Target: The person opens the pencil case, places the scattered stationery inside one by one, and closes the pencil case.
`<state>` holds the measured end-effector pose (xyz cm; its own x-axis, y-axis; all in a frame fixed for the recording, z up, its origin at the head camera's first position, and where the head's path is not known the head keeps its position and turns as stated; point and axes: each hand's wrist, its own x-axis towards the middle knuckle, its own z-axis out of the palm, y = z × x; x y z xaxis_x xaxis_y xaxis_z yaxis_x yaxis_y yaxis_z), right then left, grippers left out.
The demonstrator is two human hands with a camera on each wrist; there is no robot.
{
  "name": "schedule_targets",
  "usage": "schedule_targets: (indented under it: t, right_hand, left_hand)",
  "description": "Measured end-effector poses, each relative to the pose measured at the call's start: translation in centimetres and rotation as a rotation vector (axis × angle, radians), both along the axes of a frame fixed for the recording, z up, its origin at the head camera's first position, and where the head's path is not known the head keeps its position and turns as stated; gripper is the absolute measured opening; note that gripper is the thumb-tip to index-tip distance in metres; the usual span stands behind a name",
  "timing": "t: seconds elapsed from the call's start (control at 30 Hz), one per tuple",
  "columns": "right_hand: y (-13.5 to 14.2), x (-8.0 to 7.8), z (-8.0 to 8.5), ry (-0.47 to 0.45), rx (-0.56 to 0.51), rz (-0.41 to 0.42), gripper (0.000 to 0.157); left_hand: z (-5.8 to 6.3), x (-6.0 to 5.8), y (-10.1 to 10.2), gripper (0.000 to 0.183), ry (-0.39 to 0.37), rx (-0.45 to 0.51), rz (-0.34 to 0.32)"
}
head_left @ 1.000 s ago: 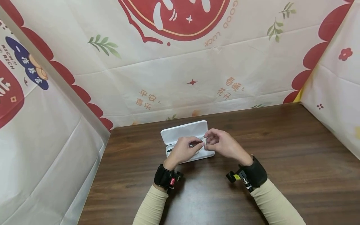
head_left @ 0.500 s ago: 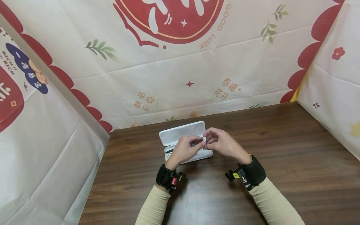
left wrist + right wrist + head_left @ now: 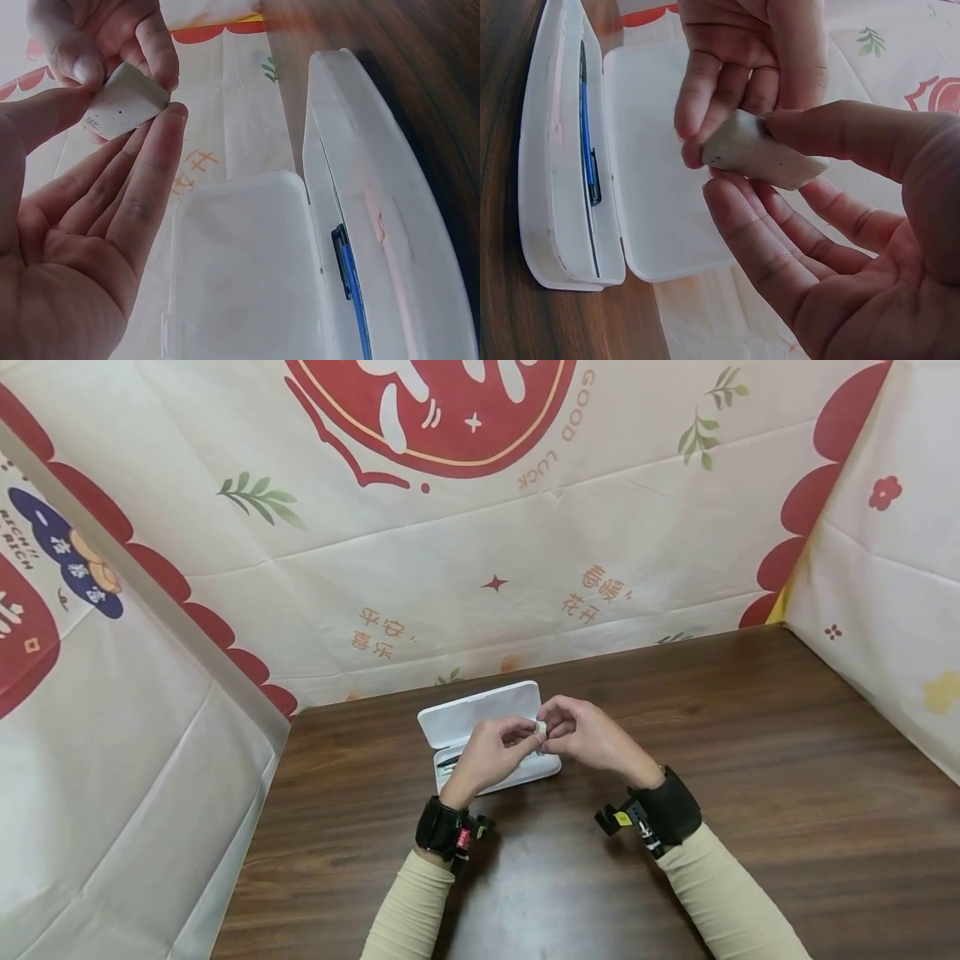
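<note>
A white eraser (image 3: 126, 103) with small dark specks and a faint printed mark is held between both hands, above the right part of an open white pencil case (image 3: 546, 768). My left hand (image 3: 489, 757) pinches it from the left with thumb and fingertips. From the other side, the thumb and fingers of my right hand (image 3: 598, 742) grip it too. In the right wrist view the eraser (image 3: 769, 156) shows worn, slanted edges. Inside the case lies a blue pen with a black clip (image 3: 586, 142). My left hand hides part of the case's contents from the head view.
The case's lid (image 3: 480, 713) stands raised at the back, towards the printed cloth (image 3: 435, 560). Dark wooden tabletop (image 3: 360, 843) surrounds the case. Cloth walls rise along the left, back and right sides.
Both hands keep hold of the eraser over the case. The eraser has turned slightly between the fingers. The head view has shifted a little, so the scene sits further left.
</note>
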<state>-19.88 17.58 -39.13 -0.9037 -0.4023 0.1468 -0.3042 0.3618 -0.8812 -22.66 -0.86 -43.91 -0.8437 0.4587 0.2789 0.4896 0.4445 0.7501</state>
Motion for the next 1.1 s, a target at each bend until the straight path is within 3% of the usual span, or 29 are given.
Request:
schedule_targets:
  t: [0.37, 0.67, 0.9, 1.1]
  right_hand:
    - [1.7, -1.7, -2.1, 0.040, -0.007, -0.043, 0.028]
    - [2.6, -1.5, -1.5, 0.044, -0.025, -0.118, 0.021]
    - [2.8, -1.5, -1.4, 0.006, -0.036, -0.105, 0.030]
    - [2.8, -1.4, -1.4, -0.009, -0.018, -0.106, 0.027]
  left_hand:
    - [-1.1, -0.6, 0.1, 0.025, 0.029, -0.067, -0.008]
    - [-2.0, -0.8, 0.1, 0.021, 0.020, -0.167, -0.001]
    - [-2.2, -1.0, 0.1, 0.020, 0.013, -0.217, -0.008]
    - [-2.6, -1.1, 0.0, 0.019, 0.034, -0.239, -0.026]
